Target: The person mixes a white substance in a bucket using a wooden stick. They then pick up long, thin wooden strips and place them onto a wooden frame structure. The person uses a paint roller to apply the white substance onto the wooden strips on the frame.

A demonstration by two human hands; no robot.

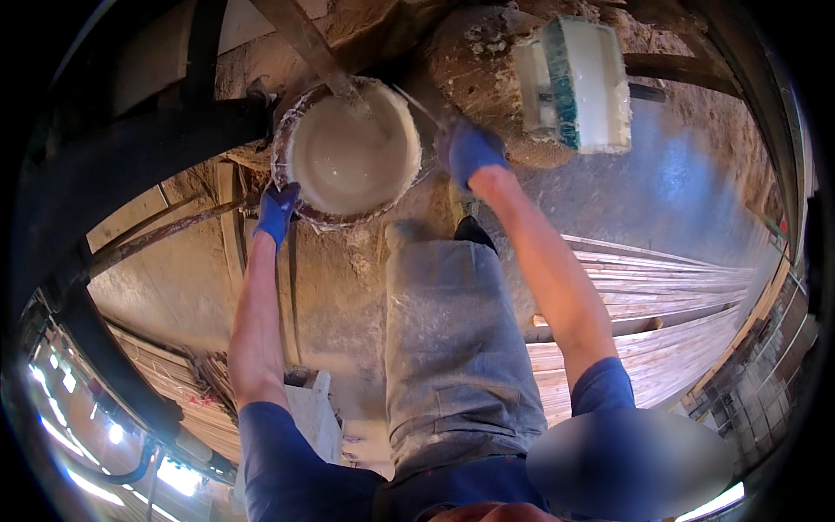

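Note:
A round bucket (300,196) crusted with white plaster stands on the dusty floor ahead of me, filled with pale grey liquid mix (352,157). My left hand (278,211), in a blue glove, grips the bucket's near-left rim. My right hand (470,150), also blue-gloved, is closed around a thin metal handle that runs up-left toward the bucket's right rim. A wooden stick (306,42) leans into the mix from the top. My grey-trousered leg (444,348) reaches forward between my arms.
A white rectangular trough with a green edge (578,83) rests on a plaster-caked mound at the upper right. Stacked pale timber boards (661,304) lie to the right. Dark scaffold tubes (130,165) cross the left side. A white block (304,409) sits near my left elbow.

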